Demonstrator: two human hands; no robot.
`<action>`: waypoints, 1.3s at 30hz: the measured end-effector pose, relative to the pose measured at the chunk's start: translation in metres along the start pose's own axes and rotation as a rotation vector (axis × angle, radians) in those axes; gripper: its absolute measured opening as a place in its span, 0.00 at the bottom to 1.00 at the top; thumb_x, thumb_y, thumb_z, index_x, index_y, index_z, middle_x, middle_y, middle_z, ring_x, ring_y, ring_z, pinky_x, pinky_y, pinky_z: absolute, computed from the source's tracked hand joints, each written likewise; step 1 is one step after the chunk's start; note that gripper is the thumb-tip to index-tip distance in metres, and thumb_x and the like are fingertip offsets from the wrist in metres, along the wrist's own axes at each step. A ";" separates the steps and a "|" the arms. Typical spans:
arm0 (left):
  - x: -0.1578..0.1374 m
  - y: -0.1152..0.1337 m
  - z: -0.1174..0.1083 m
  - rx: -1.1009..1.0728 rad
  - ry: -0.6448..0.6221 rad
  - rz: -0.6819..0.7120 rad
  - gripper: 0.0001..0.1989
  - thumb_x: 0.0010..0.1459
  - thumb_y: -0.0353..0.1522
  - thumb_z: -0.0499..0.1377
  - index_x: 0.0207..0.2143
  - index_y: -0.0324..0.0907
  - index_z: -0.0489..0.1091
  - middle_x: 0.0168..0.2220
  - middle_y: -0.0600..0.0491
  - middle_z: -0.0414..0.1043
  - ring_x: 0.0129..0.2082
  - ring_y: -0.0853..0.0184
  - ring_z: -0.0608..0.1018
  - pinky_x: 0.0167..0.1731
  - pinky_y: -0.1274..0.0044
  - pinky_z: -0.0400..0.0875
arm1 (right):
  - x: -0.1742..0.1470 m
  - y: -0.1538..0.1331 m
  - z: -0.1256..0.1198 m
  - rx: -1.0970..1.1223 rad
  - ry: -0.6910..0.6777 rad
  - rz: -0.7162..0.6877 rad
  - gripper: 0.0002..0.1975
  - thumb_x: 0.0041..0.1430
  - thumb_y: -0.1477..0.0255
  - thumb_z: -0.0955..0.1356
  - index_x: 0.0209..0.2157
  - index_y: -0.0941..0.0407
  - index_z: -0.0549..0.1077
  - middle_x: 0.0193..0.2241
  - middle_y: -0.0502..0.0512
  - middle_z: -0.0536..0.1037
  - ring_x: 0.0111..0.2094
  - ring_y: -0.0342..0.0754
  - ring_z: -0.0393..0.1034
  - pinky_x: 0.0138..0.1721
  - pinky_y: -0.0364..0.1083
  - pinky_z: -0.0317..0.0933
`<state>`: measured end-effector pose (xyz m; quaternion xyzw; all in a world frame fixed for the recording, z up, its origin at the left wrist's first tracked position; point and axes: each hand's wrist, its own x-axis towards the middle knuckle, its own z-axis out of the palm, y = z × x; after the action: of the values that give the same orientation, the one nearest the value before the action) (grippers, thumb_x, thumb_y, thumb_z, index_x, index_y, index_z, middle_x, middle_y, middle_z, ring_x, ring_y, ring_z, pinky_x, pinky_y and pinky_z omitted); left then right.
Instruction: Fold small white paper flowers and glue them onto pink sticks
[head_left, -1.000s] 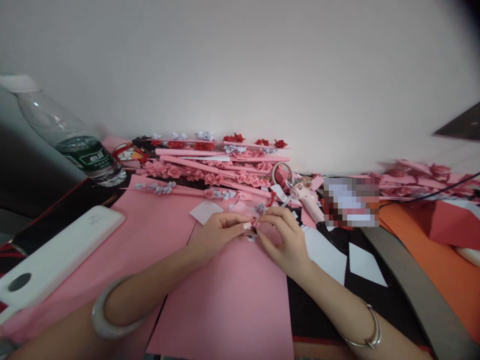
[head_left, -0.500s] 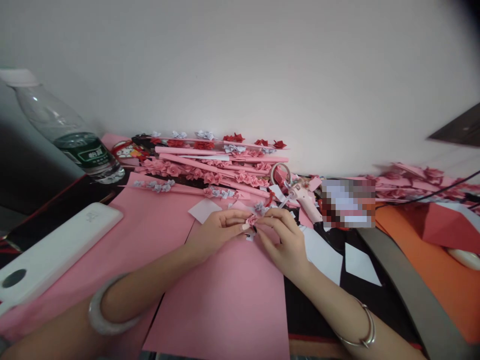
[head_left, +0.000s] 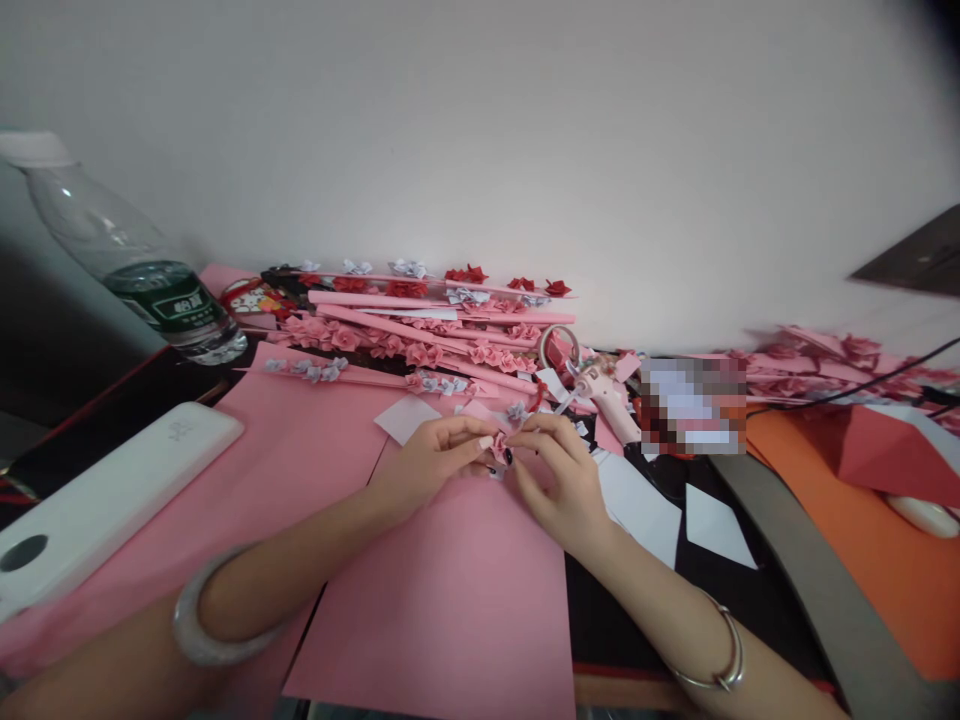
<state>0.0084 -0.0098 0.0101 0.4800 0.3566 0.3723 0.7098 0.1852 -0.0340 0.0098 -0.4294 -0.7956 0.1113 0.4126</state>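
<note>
left hand (head_left: 427,465): grip pinched on pink paper flower (head_left: 499,447) | right hand (head_left: 562,480): grip pinched on same flower | flower stems (head_left: 420,340): along table's (head_left: 772,610) far edge

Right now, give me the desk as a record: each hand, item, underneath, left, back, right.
left hand: fingertips on the pink flower
right hand: fingertips on the same flower, opposite side
item: small, pink, partly hidden by fingers
underneath: pink sheet
left: bottle, white device
back: flower stems by the wall
right: glue gun, white sheets, orange sheet
</note>
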 end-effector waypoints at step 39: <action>0.000 -0.007 0.000 -0.047 -0.056 0.030 0.11 0.55 0.31 0.56 0.41 0.41 0.71 0.42 0.49 0.70 0.40 0.66 0.73 0.44 0.70 0.67 | 0.002 -0.006 0.000 0.049 0.011 0.079 0.10 0.49 0.81 0.64 0.34 0.56 0.68 0.35 0.55 0.62 0.39 0.48 0.61 0.41 0.48 0.59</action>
<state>0.0095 -0.0119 0.0039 0.4788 0.3207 0.3776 0.7249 0.1811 -0.0362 0.0144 -0.4508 -0.7730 0.1444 0.4225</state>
